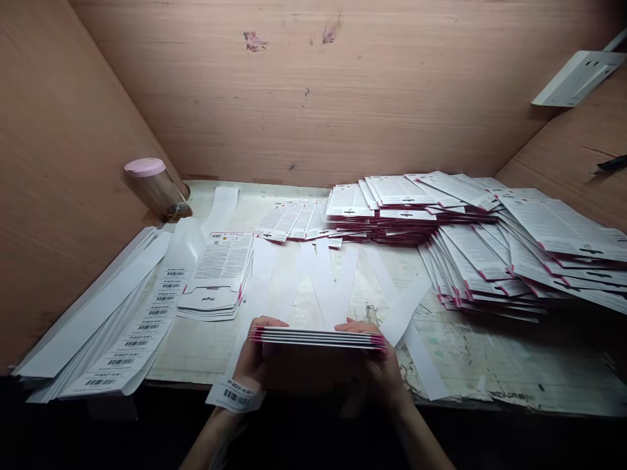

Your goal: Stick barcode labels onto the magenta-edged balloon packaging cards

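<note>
Between my two hands a small stack of white packets with pink edges is held edge-on at the table's front. My left hand grips the stack's left end, and a barcode label is stuck around that wrist. The right end is gripped by my right hand, with fingers over the top edge. Left of the hands, a neat pile of printed packets lies flat beside a strip of barcode labels.
Large piles of packets cover the back and right. White paper strips lie scattered mid-table, and more are stacked at left. A pink-lidded jar leans in the left corner. A socket box is on the right wall.
</note>
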Demonstrator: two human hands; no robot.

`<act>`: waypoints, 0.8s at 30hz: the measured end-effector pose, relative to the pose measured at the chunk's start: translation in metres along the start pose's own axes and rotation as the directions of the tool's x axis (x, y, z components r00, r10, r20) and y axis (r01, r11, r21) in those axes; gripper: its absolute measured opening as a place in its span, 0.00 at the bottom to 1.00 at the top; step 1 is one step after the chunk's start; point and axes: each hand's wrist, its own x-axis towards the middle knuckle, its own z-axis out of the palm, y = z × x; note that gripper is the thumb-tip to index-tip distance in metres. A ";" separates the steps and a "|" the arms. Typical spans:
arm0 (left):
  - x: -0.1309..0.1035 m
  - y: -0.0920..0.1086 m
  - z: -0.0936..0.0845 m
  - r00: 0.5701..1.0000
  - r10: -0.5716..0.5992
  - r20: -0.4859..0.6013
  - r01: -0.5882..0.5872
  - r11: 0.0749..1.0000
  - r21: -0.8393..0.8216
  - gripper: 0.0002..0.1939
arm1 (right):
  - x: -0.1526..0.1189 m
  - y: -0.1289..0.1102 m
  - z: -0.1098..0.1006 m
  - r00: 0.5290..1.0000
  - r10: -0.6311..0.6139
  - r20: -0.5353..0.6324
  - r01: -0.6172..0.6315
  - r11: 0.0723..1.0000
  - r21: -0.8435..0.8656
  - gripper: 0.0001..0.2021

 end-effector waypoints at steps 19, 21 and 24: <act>-0.066 -0.030 -0.008 0.885 -0.102 0.455 -0.384 0.393 0.836 0.48 | 0.028 -0.028 -0.094 0.657 0.479 -0.582 -0.290 0.874 0.391 0.27; -0.073 -0.025 0.011 0.882 -0.068 0.466 -0.388 0.455 0.801 0.51 | 0.029 -0.027 -0.085 0.664 0.557 -0.500 -0.356 0.823 0.443 0.28; -0.061 -0.011 0.016 0.907 -0.021 0.420 -0.333 0.574 0.748 0.45 | 0.043 -0.022 -0.060 0.691 0.648 -0.320 -0.481 0.743 0.465 0.27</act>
